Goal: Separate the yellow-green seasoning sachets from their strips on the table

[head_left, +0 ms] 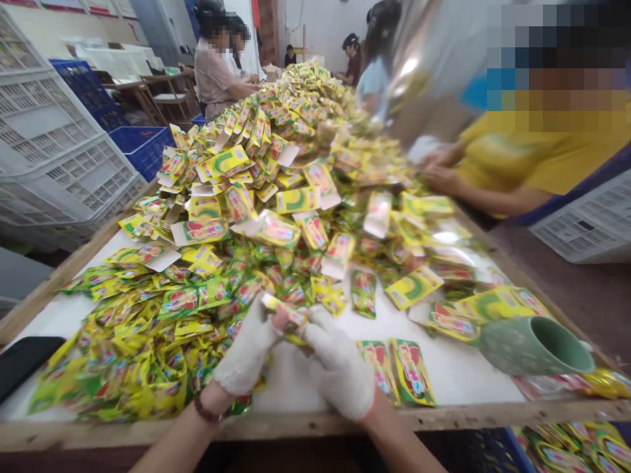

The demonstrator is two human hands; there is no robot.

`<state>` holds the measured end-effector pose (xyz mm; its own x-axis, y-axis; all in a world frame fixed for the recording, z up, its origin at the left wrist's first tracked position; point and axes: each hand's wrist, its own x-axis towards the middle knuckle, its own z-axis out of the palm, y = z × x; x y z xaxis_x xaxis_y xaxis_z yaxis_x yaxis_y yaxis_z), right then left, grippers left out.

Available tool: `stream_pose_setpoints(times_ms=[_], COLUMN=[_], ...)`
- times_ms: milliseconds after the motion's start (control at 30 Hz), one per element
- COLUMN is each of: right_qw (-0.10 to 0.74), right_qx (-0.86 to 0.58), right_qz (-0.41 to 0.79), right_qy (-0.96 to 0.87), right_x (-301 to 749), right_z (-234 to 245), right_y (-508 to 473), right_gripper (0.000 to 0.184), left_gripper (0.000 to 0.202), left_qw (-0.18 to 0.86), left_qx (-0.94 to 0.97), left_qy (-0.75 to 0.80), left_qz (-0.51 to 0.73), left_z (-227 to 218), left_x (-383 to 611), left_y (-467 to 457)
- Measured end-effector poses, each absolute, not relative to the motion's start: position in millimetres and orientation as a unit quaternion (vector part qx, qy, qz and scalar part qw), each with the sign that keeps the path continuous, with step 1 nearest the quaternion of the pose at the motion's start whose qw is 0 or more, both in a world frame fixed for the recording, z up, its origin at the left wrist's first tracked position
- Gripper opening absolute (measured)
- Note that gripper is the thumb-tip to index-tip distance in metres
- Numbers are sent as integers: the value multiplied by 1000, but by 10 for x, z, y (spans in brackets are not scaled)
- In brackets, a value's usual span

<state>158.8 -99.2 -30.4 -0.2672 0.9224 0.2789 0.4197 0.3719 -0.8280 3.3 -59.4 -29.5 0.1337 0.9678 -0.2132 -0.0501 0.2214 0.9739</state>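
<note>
Both of my hands wear white gloves and meet over the near middle of the table. My left hand [246, 351] pinches one end of a small printed carton [290, 318], and my right hand [340, 364] is closed on its other end. The carton is slightly blurred and partly covered by my fingers. To the left of my hands spreads a heap of small yellow and green packets [142, 348]. Two flat cartons [413, 372] lie side by side just right of my right hand. Open-flapped cartons [276, 228] are piled ahead.
A green mug [535, 345] lies on its side at the right, and a black phone [27, 364] rests at the left edge. A wooden rim [458, 415] borders the table. White crates [64, 144] stand at left. A person in a yellow shirt [522, 157] works at right; others stand farther back.
</note>
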Motion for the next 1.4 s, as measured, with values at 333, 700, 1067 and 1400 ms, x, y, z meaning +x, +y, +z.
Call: stream_pose_setpoints(times_ms=[333,700,1067,1400], right_qw=[487,326,224,308], right_qx=[-552,-614,-544,-642], right_qz=[519,502,514,422], right_qy=[-434,-514,-624,-561], right_x=[1845,2104,2183,1920], right_z=[-305,-257,-69,-21], right_y=[-1184,-1050,-930,-899], right_gripper=[36,17,7,7], left_gripper=[42,54,59,50], left_qw=[315,106,205,134], left_qx=[697,884,894,860], left_qy=[575,430,374,464], left_qz=[291,149,135,166], left_z=[-379,-416,-316,-404], left_x=[-39,-83,-159,-24], left_y=[-641,-732,-670,-779])
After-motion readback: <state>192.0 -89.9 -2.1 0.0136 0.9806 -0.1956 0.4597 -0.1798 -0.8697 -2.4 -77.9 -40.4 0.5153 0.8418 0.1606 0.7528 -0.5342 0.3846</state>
